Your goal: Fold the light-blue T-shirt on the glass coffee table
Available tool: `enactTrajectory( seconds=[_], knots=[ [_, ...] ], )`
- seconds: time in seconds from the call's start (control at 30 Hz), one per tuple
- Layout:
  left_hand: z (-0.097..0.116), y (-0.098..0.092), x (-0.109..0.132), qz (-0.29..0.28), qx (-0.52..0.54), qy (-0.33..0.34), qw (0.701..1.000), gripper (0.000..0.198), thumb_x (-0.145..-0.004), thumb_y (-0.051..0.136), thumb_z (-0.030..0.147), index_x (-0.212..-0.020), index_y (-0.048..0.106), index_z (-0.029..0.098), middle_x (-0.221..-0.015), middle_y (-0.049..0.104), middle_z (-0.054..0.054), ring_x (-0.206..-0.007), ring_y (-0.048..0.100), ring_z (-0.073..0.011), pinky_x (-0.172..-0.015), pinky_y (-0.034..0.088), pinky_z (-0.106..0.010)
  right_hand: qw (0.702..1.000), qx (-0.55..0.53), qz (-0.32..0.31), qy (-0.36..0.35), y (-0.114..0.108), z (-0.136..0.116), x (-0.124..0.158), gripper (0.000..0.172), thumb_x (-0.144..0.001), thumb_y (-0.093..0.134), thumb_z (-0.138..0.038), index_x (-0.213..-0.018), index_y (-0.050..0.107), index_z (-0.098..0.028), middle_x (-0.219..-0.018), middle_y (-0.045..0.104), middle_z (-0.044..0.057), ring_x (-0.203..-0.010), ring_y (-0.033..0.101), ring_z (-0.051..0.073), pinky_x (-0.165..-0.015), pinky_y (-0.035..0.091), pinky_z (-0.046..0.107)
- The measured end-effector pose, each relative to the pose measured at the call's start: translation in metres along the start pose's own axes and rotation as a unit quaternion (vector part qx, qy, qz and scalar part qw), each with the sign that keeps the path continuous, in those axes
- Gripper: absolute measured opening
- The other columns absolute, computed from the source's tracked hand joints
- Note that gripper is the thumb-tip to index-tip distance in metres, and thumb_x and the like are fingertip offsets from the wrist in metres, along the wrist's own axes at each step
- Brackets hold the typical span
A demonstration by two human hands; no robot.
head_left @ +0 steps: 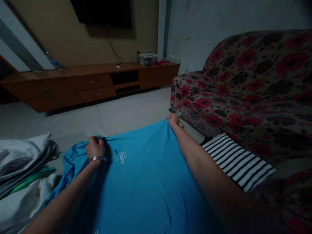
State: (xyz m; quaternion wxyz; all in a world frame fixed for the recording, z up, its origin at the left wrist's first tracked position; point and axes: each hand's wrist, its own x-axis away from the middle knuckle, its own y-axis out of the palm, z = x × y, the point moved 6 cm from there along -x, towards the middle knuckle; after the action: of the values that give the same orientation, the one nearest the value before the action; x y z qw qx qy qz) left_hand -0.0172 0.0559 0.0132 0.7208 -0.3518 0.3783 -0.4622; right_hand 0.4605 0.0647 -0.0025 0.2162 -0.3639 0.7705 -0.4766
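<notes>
A bright blue cotton T-shirt (pixel 151 182) with a small white printed logo lies spread flat across the lower middle of the view, reaching from the person's body out toward a pale tiled floor (pixel 126 110). The left hand (pixel 95 148), with a thin silver bangle (pixel 97 159) on its wrist, is clenched around a bunched fold at the shirt's far left edge. The right hand (pixel 173 120) reaches further out, its arm stretched across the cloth, and pinches the shirt's far right corner between closed fingers. The fabric between the two hands is drawn fairly smooth.

Just to the left of the shirt sits a loose pile of white and grey folded clothes (pixel 23 172), with a strip of green showing among them. To the right, touching the shirt's edge, lies a black-and-white striped garment (pixel 239 161). Behind that stands a sofa covered in dark cloth with red flowers (pixel 246 84). Across the floor, along the far tan wall, runs a long low wooden cabinet with drawers (pixel 90 83), with a clear plastic box (pixel 147 58) on top and a dark flat screen (pixel 102 13) mounted above it.
</notes>
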Motion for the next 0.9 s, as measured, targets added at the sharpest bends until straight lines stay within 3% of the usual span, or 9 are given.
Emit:
enactTrajectory(
  seconds=[0.17,0.23,0.33,0.4,0.5,0.6,0.67,0.8,0.9],
  knots=[
    [0.019,0.013,0.028,-0.097,-0.050,0.152,0.982,0.059,-0.090,0.040,0.032,-0.142,0.027,0.006,-0.127,0.055,-0.024,-0.112,0.055,-0.0298,-0.093,0.040,-0.045,0.997,-0.016,0.048,-0.053,-0.008,-0.016,0.028,0.036,-0.094,0.038,-0.023,-0.123,0.056,-0.010,-0.118,0.061,0.017,-0.110,0.054,0.024,-0.090,0.041,0.036],
    [0.018,0.021,0.036,-0.130,-0.105,0.204,0.965,0.058,-0.093,0.033,0.040,-0.144,0.028,0.011,-0.140,0.043,-0.022,-0.127,0.042,-0.0341,-0.100,0.031,-0.054,0.985,-0.006,0.056,-0.162,-0.001,-0.031,0.065,0.038,-0.094,0.037,-0.023,-0.128,0.053,-0.013,-0.129,0.055,0.017,-0.121,0.046,0.026,-0.099,0.035,0.039],
    [0.010,0.027,0.041,-0.144,-0.159,0.241,0.947,0.056,-0.094,0.026,0.046,-0.142,0.037,0.019,-0.151,0.029,-0.013,-0.138,0.024,-0.0331,-0.105,0.022,-0.059,0.932,0.023,-0.003,-0.362,0.026,-0.042,0.131,0.042,-0.094,0.041,-0.033,-0.131,0.051,-0.017,-0.142,0.043,0.013,-0.134,0.032,0.026,-0.108,0.026,0.042],
    [0.006,0.028,0.040,-0.138,-0.166,0.241,0.946,0.059,-0.094,0.024,0.049,-0.143,0.035,0.019,-0.152,0.027,-0.012,-0.139,0.021,-0.0306,-0.108,0.020,-0.057,0.912,0.034,-0.041,-0.406,0.038,-0.029,0.156,0.047,-0.093,0.041,-0.039,-0.135,0.047,-0.019,-0.146,0.039,0.010,-0.138,0.027,0.024,-0.111,0.023,0.042],
    [0.003,0.027,0.037,-0.137,-0.169,0.233,0.948,0.064,-0.093,0.021,0.052,-0.145,0.032,0.016,-0.153,0.026,-0.011,-0.140,0.020,-0.0294,-0.109,0.019,-0.057,0.925,0.036,-0.036,-0.378,0.028,0.000,0.152,0.048,-0.094,0.039,-0.039,-0.137,0.046,-0.016,-0.146,0.039,0.010,-0.138,0.028,0.023,-0.112,0.022,0.042],
    [0.002,0.026,0.032,-0.141,-0.170,0.231,0.947,0.065,-0.092,0.020,0.053,-0.145,0.031,0.017,-0.153,0.024,-0.011,-0.140,0.020,-0.0287,-0.109,0.019,-0.057,0.941,0.042,-0.027,-0.335,0.001,0.021,0.140,0.047,-0.094,0.039,-0.033,-0.135,0.047,-0.011,-0.144,0.041,0.013,-0.136,0.031,0.023,-0.112,0.023,0.040],
    [0.001,0.025,0.030,-0.149,-0.172,0.227,0.947,0.064,-0.092,0.020,0.052,-0.145,0.031,0.016,-0.153,0.024,-0.012,-0.140,0.020,-0.0288,-0.109,0.020,-0.057,0.951,0.039,-0.023,-0.305,-0.021,0.032,0.150,0.047,-0.093,0.041,-0.029,-0.135,0.046,-0.007,-0.143,0.042,0.016,-0.134,0.033,0.023,-0.111,0.025,0.039],
    [0.000,0.014,0.045,-0.151,-0.179,0.232,0.944,0.062,-0.093,0.018,0.049,-0.144,0.032,0.017,-0.154,0.022,-0.012,-0.141,0.018,-0.0284,-0.107,0.020,-0.060,0.965,-0.020,0.012,-0.260,-0.069,0.090,0.228,0.043,-0.090,0.040,-0.021,-0.131,0.050,-0.012,-0.132,0.053,0.013,-0.122,0.046,0.022,-0.104,0.036,0.036],
    [0.006,-0.001,0.073,-0.139,-0.184,0.289,0.929,0.058,-0.094,0.020,0.046,-0.143,0.034,0.018,-0.154,0.022,-0.010,-0.142,0.017,-0.0271,-0.108,0.019,-0.060,0.982,-0.082,0.080,-0.148,-0.101,0.183,0.306,0.034,-0.089,0.039,-0.026,-0.113,0.061,-0.017,-0.110,0.062,0.013,-0.107,0.054,0.025,-0.095,0.042,0.040]
  ],
)
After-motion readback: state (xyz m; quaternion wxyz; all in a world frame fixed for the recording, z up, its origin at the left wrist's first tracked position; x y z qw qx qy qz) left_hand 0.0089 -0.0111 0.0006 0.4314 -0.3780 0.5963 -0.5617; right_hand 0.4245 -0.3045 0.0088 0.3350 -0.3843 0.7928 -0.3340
